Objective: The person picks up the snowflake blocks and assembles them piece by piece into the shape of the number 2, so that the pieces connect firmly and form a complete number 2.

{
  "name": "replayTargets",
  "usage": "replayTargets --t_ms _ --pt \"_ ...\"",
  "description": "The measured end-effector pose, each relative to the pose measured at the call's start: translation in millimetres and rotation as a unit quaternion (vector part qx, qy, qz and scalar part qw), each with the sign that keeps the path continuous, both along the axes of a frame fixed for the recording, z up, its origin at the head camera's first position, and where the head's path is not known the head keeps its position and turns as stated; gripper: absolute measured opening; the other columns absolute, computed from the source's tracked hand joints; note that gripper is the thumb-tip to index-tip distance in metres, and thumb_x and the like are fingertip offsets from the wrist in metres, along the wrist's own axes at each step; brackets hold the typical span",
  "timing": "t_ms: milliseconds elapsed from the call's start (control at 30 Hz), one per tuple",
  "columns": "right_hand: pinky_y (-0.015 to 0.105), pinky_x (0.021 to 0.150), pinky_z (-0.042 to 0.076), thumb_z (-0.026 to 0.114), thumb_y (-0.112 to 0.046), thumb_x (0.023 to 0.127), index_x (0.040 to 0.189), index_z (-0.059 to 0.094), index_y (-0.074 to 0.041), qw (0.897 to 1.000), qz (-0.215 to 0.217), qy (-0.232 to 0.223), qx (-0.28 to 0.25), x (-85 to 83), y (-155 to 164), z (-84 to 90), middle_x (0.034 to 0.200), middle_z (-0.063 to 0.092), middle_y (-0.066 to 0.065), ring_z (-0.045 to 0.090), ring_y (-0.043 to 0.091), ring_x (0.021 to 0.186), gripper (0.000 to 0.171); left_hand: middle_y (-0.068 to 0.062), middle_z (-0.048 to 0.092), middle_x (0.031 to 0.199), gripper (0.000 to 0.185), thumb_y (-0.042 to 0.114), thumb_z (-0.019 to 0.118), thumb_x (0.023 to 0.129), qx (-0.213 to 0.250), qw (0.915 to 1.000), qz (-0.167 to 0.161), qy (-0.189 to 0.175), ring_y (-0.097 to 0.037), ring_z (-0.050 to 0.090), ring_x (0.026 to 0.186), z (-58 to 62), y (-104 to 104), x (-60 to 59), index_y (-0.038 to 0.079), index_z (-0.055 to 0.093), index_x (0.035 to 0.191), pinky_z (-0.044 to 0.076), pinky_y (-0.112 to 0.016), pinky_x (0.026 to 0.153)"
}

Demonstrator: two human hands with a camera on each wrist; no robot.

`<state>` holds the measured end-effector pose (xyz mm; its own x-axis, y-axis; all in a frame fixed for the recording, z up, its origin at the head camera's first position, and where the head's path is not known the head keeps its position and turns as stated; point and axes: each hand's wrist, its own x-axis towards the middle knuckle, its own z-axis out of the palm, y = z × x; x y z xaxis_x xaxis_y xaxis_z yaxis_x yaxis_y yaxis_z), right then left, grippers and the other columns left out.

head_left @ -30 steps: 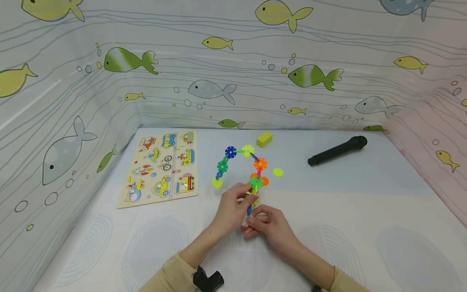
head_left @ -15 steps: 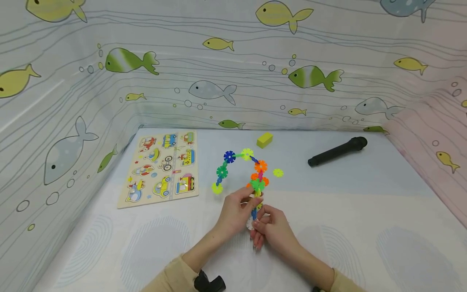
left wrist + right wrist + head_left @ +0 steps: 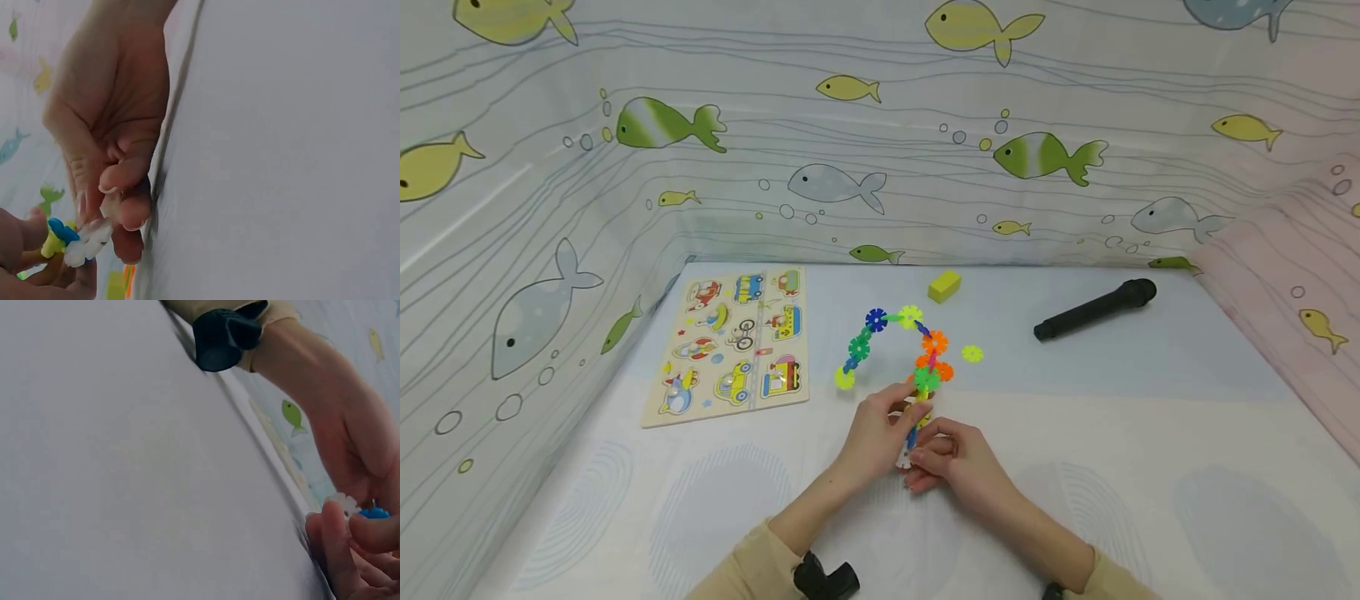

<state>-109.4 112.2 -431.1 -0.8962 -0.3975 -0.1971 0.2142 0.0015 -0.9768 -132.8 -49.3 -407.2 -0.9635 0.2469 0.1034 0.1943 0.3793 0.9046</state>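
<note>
Near the middle of the head view, both hands meet at the lower end of a chain of snowflake discs [image 3: 917, 354] that arches up over the pale table [image 3: 1150, 467]. The left hand [image 3: 876, 433] has its fingers curled round the chain's lower stretch, just below a green disc and an orange one. The right hand [image 3: 958, 467] pinches a white disc [image 3: 908, 456] at the chain's bottom end between thumb and fingertips; the left wrist view shows this white disc [image 3: 87, 240] joined to a blue piece and a yellow one. The chain's other end, a yellow-green disc, hangs to the left of the hands, close above the table.

A single loose yellow-green disc [image 3: 972, 353] lies just right of the arch. Behind it, toward the upper middle of the frame, sits a yellow block [image 3: 944, 285]. A black microphone [image 3: 1095, 309] lies at the right, well apart from the hands. A wooden vehicle puzzle [image 3: 733, 343] lies flat at the left. A cloth with printed fish [image 3: 850, 150] walls the table on three sides.
</note>
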Motion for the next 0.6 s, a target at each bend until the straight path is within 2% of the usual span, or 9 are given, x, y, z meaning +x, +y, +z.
replayTargets --t_ms 67,133,233,300,367,433,600 --pt "0.035 0.074 0.062 0.063 -0.002 0.095 0.111 0.055 0.01 1.0 -0.004 0.014 0.015 -1.5 2 1.6 0.093 0.072 0.022 0.073 0.023 0.075 0.022 -0.012 0.066 0.13 0.038 0.021 0.063 0.099 -0.003 1.0 -0.002 -0.004 -0.025 0.066 0.108 0.2 -2 -1.2 0.002 0.063 0.132 0.057 -0.039 0.092" --pt "0.031 0.073 0.061 0.062 0.0 0.094 0.114 0.058 0.009 0.998 -0.03 0.037 0.034 -2.5 3 3.6 0.096 0.072 0.02 0.072 0.023 0.077 0.022 -0.012 0.067 0.127 0.038 0.02 0.064 0.098 -0.007 0.9999 -0.008 -0.004 -0.026 0.067 0.107 0.7 -4 -1.6 0.0 0.063 0.131 0.058 -0.037 0.091" --pt "0.028 0.07 0.059 0.058 0.002 0.095 0.114 0.062 0.005 0.991 -0.105 0.071 0.043 -3.5 6 6.8 0.1 0.07 0.02 0.07 0.025 0.078 0.02 -0.014 0.068 0.124 0.039 0.021 0.065 0.098 -0.009 0.9996 -0.024 -0.007 -0.028 0.067 0.107 2.5 -6 -1.0 -0.001 0.064 0.13 0.058 -0.036 0.089" --pt "0.026 0.068 0.056 0.057 -0.002 0.098 0.113 0.064 0.002 0.983 -0.154 0.093 0.044 -4.8 8 8.5 0.099 0.07 0.019 0.067 0.027 0.078 0.018 -0.015 0.069 0.123 0.039 0.021 0.066 0.097 -0.01 0.9992 -0.036 -0.01 -0.028 0.067 0.107 3.8 -7 0.2 -0.001 0.064 0.129 0.058 -0.036 0.089" --pt "0.025 0.067 0.054 0.058 -0.009 0.1 0.113 0.066 0.0 0.977 -0.184 0.101 0.04 -6.3 9 9.3 0.094 0.068 0.018 0.064 0.028 0.078 0.017 -0.012 0.069 0.122 0.037 0.023 0.067 0.097 -0.01 0.9988 -0.044 -0.019 -0.027 0.067 0.107 4.8 -8 1.6 0.002 0.065 0.127 0.058 -0.033 0.088" --pt "0.024 0.067 0.053 0.06 -0.013 0.1 0.112 0.066 -0.001 0.975 -0.194 0.102 0.039 -8.1 10 9.0 0.089 0.066 0.015 0.062 0.028 0.076 0.018 -0.01 0.07 0.121 0.033 0.023 0.067 0.096 -0.009 0.9982 -0.053 -0.026 -0.024 0.066 0.106 5.0 -9 2.7 0.005 0.066 0.125 0.057 -0.03 0.088" --pt "0.022 0.067 0.052 0.062 -0.011 0.098 0.11 0.063 0.004 0.981 -0.184 0.066 0.009 -11.5 11 6.7 0.081 0.063 0.008 0.06 0.021 0.073 0.019 -0.008 0.07 0.122 0.03 0.024 0.065 0.098 -0.002 0.9967 -0.069 -0.043 -0.021 0.065 0.106 3.7 -11 4.0 0.009 0.066 0.124 0.054 -0.023 0.087"
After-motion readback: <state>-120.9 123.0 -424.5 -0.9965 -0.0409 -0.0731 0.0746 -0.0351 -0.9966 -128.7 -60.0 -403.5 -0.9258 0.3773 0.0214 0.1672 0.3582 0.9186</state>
